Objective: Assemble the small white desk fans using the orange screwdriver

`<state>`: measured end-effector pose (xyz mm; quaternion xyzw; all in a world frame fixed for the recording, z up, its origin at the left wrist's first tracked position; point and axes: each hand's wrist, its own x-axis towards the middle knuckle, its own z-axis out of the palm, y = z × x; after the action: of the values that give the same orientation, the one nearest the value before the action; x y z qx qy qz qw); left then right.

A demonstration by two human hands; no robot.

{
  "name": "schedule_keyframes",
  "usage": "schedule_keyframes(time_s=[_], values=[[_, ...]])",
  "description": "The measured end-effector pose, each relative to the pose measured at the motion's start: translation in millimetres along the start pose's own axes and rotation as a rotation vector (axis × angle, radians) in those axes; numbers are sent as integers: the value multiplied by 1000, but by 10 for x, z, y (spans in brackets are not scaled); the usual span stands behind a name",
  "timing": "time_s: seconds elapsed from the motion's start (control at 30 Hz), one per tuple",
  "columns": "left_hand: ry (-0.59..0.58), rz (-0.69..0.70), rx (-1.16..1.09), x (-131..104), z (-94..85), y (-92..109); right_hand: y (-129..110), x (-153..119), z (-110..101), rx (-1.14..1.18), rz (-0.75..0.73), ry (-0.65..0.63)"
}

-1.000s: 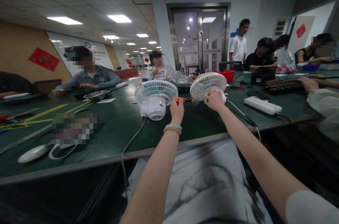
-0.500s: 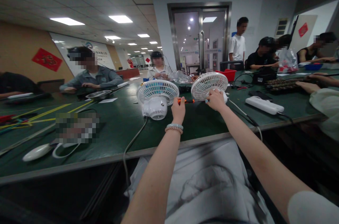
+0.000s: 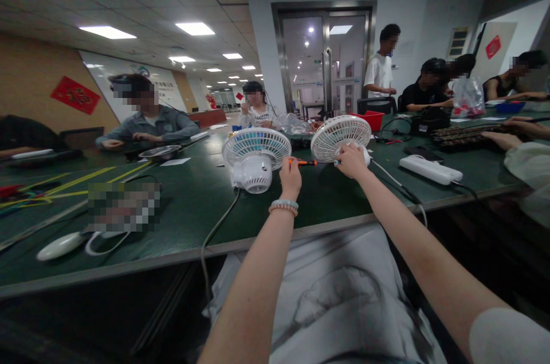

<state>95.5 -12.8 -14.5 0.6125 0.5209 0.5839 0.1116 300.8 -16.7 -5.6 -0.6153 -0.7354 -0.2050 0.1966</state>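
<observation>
My left hand (image 3: pixel 291 176) is closed round an orange and black screwdriver (image 3: pixel 307 163), which lies almost level and points right. Just left of that hand a white fan (image 3: pixel 258 173) with blue blades stands with its motor housing toward me. A second white fan (image 3: pixel 339 133) stands to the right, tilted, its rear grille facing me. My right hand (image 3: pixel 352 161) grips this second fan at its back, the fingers curled over the housing and hiding most of it. By the right fingertips shows a small light-blue end (image 3: pixel 336 163) of something I cannot make out.
A white power strip (image 3: pixel 431 169) lies right on the green table (image 3: pixel 172 243). Cables from both fans hang over the front edge. A red bin (image 3: pixel 370 120) and plastic bags stand behind. A white mouse-shaped object (image 3: pixel 60 246) lies at left. Several people sit around.
Both hands stay almost in place; more of the screwdriver's orange shows now. The standing person at the back has shifted and bent an arm, and a person opposite has raised a hand.
</observation>
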Motion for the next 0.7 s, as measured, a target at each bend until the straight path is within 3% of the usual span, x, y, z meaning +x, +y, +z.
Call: schedule_keyframes(time_s=[0.23, 0.7], values=[[-4, -30, -9, 1, -14, 30, -4, -1, -15, 0, 2, -5], [-1, 46, 57, 9, -13, -10, -3, -2, 11, 8, -2, 14]])
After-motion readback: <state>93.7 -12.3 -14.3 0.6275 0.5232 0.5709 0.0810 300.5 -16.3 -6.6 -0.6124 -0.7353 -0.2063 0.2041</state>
